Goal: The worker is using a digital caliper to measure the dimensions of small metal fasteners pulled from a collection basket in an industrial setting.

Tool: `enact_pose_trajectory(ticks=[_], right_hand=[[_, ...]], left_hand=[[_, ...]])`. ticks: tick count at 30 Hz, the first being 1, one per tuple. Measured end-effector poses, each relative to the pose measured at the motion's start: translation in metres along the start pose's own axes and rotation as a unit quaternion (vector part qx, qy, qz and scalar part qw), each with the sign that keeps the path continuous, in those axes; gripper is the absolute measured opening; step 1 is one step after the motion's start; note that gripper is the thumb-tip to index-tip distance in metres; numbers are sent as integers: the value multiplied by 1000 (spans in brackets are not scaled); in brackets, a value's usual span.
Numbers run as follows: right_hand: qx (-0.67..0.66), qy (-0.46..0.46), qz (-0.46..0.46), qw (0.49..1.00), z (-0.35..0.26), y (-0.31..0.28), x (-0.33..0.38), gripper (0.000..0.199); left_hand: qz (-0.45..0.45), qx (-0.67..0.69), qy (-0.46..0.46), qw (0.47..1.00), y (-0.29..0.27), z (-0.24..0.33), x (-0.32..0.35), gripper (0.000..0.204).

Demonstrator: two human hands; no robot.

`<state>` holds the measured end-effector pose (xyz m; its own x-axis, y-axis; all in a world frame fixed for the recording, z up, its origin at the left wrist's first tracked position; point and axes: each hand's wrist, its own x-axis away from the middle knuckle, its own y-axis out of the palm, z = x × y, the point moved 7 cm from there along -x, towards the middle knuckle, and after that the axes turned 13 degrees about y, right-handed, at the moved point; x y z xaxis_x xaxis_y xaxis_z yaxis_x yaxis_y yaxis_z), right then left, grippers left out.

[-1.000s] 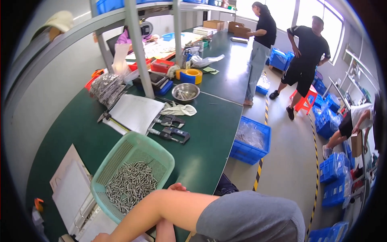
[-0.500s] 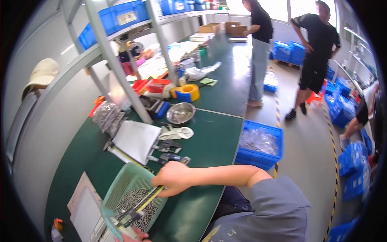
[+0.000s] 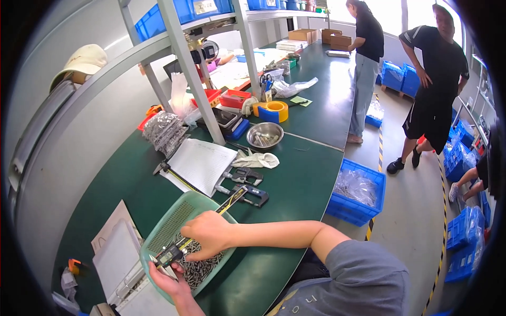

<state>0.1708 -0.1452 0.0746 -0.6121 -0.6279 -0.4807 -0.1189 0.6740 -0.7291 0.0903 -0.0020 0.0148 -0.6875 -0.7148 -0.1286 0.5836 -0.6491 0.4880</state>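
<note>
A digital caliper (image 3: 232, 200) with a long yellow-marked beam slants over a pale green plastic basket (image 3: 182, 209). My right hand (image 3: 206, 231) is wrapped around the caliper's beam beside its black display. At the jaw end, my left hand (image 3: 167, 282) has its fingers closed around the jaws; anything small between the fingertips is too hidden to name. Many small metal pins or screws (image 3: 203, 271) lie loose in the basket beneath both hands. Beyond the basket, two micrometers (image 3: 252, 185) rest on the green table, close to a white glove (image 3: 258, 159).
Near the micrometers lie a written sheet (image 3: 197, 160) and another caliper (image 3: 176, 174). A metal bowl (image 3: 265, 136) with small parts and a yellow tape roll (image 3: 271, 110) sit farther back. A binder (image 3: 118, 253) lies left. Blue crates (image 3: 358, 189) and people occupy the right.
My right hand has moved left along the caliper toward its display, and the beam now reaches past it. More of my left hand shows. The whole view has shifted.
</note>
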Motion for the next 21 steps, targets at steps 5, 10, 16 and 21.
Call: enact_pose_trajectory(ticks=[5,10,16,21], right_hand=[[32,-1,-41,999,1,21,-12,53],[54,-13,-44,997,14,29,-8,50],[-9,-51,-32,998,12,36,1,42],[-8,-18,-55,998,14,34,3,41]], left_hand=[[-2,15,-8,1000,-23,-13,-4,28],[-23,12,-49,998,-34,-23,-5,23],[68,-7,-97,993,-26,-10,6,26],[77,21,-95,992,-20,-8,11,29]])
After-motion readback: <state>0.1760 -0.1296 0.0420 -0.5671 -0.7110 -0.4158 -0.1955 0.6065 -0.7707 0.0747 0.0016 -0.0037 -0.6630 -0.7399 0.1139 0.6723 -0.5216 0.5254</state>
